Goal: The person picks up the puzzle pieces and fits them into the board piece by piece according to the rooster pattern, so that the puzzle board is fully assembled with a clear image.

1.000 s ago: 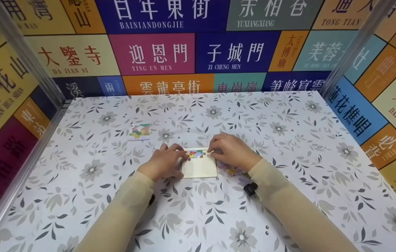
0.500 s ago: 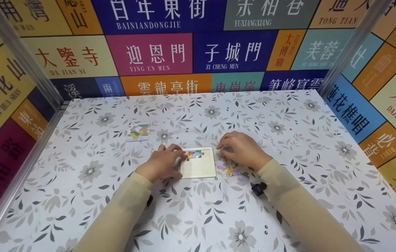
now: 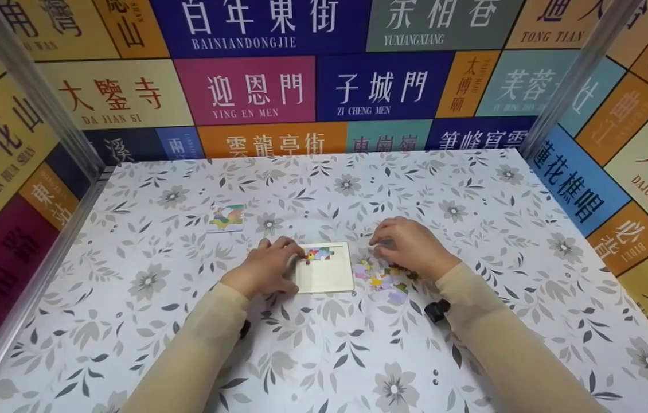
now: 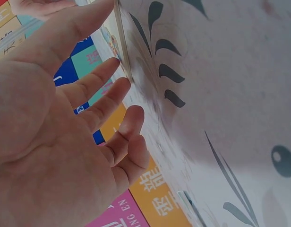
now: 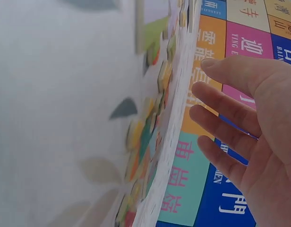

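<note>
**Both hands at the puzzle board**

My left hand (image 3: pixel 266 267) rests on the counter (image 3: pixel 473 189) at the left edge of the pale puzzle board (image 3: pixel 327 275), thumb along its near corner and fingertips at its upper-left corner. In the left wrist view the fingers (image 4: pixel 105 101) are only loosely bent, spread and relaxed, their tips close to the board's edge; I hold nothing in them that I can see. The board lies flat, roughly in the middle of the floral cloth, and a small cluster of coloured pieces (image 3: pixel 318 253) already sits in its top-left part.

My right hand (image 3: pixel 410 246) hovers just right of the board, over a scatter of loose puzzle pieces (image 3: pixel 384 280) that lie on the cloth just beside the board's right edge. From the head view the knuckles are arched and the fingertips point down towards the pieces. In the right wrist view the fingers (image 5: pixel 226 113) are nearly straight and apart, held off the cloth, with the loose pieces in a row nearby; they grip nothing that shows there. Whether a fingertip touches a piece, I cannot tell.

Farther back and to the left, well apart from both hands, a small picture card (image 3: pixel 226 218) lies flat on the counter.
</note>
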Demonstrator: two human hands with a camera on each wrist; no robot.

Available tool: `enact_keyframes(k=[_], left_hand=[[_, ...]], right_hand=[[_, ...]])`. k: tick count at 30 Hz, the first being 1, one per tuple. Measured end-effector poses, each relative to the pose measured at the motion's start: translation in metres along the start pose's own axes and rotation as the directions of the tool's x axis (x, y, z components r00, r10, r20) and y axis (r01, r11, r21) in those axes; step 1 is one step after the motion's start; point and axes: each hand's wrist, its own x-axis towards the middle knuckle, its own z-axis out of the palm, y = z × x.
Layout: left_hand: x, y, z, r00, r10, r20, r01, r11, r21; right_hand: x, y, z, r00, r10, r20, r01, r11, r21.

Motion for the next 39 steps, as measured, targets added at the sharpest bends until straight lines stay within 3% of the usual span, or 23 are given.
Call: enact_keyframes(k=[12, 20, 32, 39], left_hand=[[-0.002, 0.002, -0.001, 1.000, -0.014, 0.001, 0.014, 1.000, -0.003], [-0.001, 0.005, -0.001, 0.998, -0.053, 0.037, 0.053, 0.999, 0.005], [-0.003, 0.003, 0.000, 1.000, -0.005, 0.008, 0.005, 1.000, 0.003], [-0.002, 0.003, 0.001, 1.000, -0.003, 0.004, 0.003, 1.000, -0.001]], right_hand=[[-0.012, 0.019, -0.010, 0.998, 0.056, -0.001, -0.056, 0.998, -0.008], [-0.022, 0.030, -0.017, 0.993, 0.110, 0.039, -0.111, 0.994, 0.023], [-0.035, 0.042, -0.028, 0.992, 0.116, 0.049, -0.118, 0.992, 0.036], [-0.042, 0.045, -0.031, 0.981, 0.180, 0.070, -0.185, 0.980, 0.071]])
